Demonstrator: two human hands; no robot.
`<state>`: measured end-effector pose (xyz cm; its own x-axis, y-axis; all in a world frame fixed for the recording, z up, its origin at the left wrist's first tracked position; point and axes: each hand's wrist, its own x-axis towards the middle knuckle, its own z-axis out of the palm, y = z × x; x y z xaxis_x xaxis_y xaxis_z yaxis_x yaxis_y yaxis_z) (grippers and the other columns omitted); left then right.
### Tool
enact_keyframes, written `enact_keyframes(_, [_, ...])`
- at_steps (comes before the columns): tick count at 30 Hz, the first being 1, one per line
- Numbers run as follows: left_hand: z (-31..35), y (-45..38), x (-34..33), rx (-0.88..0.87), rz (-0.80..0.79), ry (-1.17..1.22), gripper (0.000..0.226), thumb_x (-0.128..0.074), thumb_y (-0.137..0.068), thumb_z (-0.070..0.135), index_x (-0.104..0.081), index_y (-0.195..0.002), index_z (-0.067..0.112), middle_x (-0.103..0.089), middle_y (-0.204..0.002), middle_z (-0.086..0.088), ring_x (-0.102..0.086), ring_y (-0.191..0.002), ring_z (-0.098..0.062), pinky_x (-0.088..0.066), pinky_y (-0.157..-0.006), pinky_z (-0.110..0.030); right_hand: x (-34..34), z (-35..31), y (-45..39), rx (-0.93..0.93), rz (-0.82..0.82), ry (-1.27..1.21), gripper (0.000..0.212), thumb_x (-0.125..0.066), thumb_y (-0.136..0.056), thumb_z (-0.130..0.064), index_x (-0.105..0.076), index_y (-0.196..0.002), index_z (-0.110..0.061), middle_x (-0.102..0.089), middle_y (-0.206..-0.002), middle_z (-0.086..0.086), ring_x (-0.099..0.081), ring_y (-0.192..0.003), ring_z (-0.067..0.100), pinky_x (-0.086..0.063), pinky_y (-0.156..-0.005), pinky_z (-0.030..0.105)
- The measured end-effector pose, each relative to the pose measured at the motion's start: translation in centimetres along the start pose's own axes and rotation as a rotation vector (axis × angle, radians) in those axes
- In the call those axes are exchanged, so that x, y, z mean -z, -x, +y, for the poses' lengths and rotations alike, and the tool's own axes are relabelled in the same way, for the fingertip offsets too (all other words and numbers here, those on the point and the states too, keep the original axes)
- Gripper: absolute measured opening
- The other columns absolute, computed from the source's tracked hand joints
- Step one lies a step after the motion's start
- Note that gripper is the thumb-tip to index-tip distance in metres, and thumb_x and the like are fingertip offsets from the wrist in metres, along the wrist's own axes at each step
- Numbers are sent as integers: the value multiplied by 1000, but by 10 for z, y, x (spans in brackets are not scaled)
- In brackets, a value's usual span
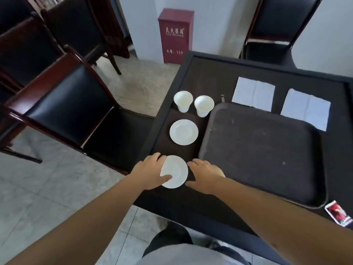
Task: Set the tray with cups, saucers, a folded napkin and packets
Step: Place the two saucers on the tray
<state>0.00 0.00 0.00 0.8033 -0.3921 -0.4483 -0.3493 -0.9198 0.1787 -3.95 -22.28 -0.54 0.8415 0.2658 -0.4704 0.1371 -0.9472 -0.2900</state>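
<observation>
A dark tray point(263, 155) lies bare on the black table. Left of it stand two white cups point(183, 101) point(203, 105), with a white saucer point(183, 132) in front of them. A second white saucer point(176, 172) sits near the table's front edge; my left hand point(150, 172) grips its left rim, thumb on top. My right hand point(205, 175) rests on the table just right of that saucer, fingers spread, holding nothing. Two white napkins point(253, 93) point(305, 109) lie flat beyond the tray. A red packet point(339, 213) lies at the table's right front corner.
A dark-seated wooden chair point(76, 111) stands close to the table's left side, with more chairs behind it. Another chair point(275, 29) is at the far side. A red cabinet point(174, 35) stands on the floor by the wall. A small metal object point(222, 98) lies near the cups.
</observation>
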Motion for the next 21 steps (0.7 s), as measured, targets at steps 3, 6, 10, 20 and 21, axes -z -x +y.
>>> enact_keyframes(3, [-17,-13,-13,-47,-42,-28,85,-55,-82,67,-22,-148,26,-25,-158,-5,-33,-138,-28,-41,-102,-49,-11,-10,-16,-50,-21,-21,74,-63,-83,-57,-34,-143,-25,-40,-146,0,-43,-129,26,-44,-96,46])
enact_keyframes(6, [-28,-22,-29,-178,-53,-72,85,-62,-78,64,-26,-144,25,-19,-159,-9,-29,-140,-30,-44,-100,-48,-26,-17,-27,-102,-22,-60,87,-68,-79,-55,-22,-147,-26,-33,-150,1,-42,-128,28,-45,-93,45])
enact_keyframes(10, [-44,-28,-46,-298,-30,-103,83,-72,-70,61,-33,-134,24,-13,-159,-12,-26,-137,-29,-41,-100,-49,-44,-29,-38,-148,6,-56,101,-73,-72,-57,-10,-147,-30,-16,-156,1,-34,-128,29,-43,-94,42])
enact_keyframes(20, [-58,-38,-52,-436,58,-106,73,-73,-74,57,-43,-130,21,-21,-160,-15,-38,-130,-28,-43,-96,-43,-63,-39,-48,-233,43,-80,96,-76,-70,-57,-19,-145,-39,-3,-159,1,-21,-132,26,-38,-102,41])
enact_keyframes(21, [-59,-39,-52,-440,56,-102,72,-73,-74,57,-43,-129,21,-20,-160,-15,-38,-130,-28,-43,-96,-42,-64,-38,-47,-226,43,-79,97,-76,-69,-57,-19,-145,-39,-3,-159,1,-21,-132,26,-37,-102,41])
